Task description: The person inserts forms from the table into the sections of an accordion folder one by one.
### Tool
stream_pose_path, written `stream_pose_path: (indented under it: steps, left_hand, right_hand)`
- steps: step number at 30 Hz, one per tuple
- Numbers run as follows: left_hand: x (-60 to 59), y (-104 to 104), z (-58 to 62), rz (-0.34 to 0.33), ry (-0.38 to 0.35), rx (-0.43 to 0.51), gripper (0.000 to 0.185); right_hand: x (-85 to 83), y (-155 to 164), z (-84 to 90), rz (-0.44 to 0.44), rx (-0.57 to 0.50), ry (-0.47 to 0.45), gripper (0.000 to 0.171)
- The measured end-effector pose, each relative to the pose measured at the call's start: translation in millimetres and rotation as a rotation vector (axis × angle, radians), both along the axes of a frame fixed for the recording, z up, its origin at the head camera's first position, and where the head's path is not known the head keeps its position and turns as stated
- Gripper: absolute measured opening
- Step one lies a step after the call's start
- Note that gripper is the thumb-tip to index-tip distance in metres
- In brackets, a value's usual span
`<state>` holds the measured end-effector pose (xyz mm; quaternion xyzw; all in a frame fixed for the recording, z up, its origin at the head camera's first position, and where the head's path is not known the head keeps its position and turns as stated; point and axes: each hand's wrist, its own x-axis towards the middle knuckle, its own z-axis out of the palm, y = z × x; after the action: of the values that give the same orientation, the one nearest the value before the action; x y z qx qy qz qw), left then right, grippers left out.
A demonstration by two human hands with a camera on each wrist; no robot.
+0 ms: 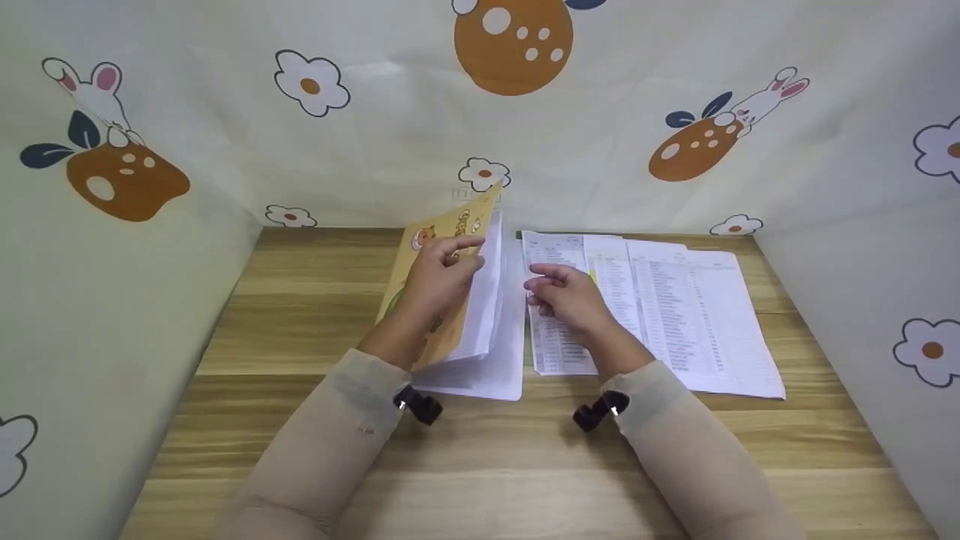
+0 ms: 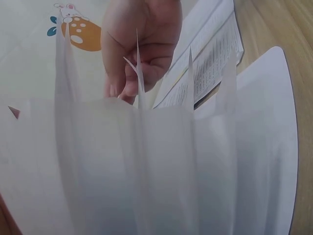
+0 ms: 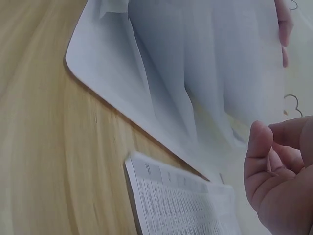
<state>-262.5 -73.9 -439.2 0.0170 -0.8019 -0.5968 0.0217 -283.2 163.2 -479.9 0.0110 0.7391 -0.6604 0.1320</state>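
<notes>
Head view shows the left hand point(image 1: 439, 281) gripping the folder point(image 1: 457, 315) cover upright on the table point(image 1: 300, 330), right hand point(image 1: 570, 296) relaxed above the printed sheets point(image 1: 675, 307); loose pockets could flop shut.

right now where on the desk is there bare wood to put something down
Bare wood lies left of the yellow folder, out to the cloth wall, and along the near table edge beside the sleeves. A thin strip runs right of the printed sheets. The middle is crowded: both hands work over folder and sheets.
</notes>
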Motion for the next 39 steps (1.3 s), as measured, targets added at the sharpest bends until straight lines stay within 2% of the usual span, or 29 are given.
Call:
stream_pose_path:
  steps: [4, 9, 19, 25, 29, 34, 39]
  left_hand:
    - [1.4, -0.9, -0.7, -0.011, 0.015, 0.049, 0.037]
    - [1.9, 0.0, -0.1, 0.002, -0.016, 0.041, 0.035]
    - [0.8, 1.6, 1.4, 0.019, -0.063, 0.016, 0.034]
    - [1.2, 1.2, 1.8, 0.026, -0.073, 0.023, 0.032]
    - [0.9, 0.4, 0.6, 0.008, -0.035, 0.039, 0.035]
    - [0.7, -1.5, -2.2, -0.025, 0.027, 0.051, 0.040]
    - [1.1, -1.3, -3.1, -0.019, 0.014, 0.048, 0.041]
  right_hand:
    - [1.6, 22.0, 0.8, -0.029, 0.011, 0.010, 0.046]
    - [3.0, 60.7, 2.8, -0.076, 0.079, -0.017, 0.048]
    - [15.4, 144.9, 10.1, -0.150, 0.300, -0.048, 0.055]
    - [21.3, 193.2, 8.6, -0.219, 0.366, -0.030, 0.059]
    - [22.5, 223.5, 6.7, -0.275, 0.423, -0.011, 0.060]
    - [20.0, 255.0, 5.7, -0.350, 0.513, -0.063, 0.066]
    - [18.8, 278.1, 6.4, -0.384, 0.536, -0.115, 0.073]
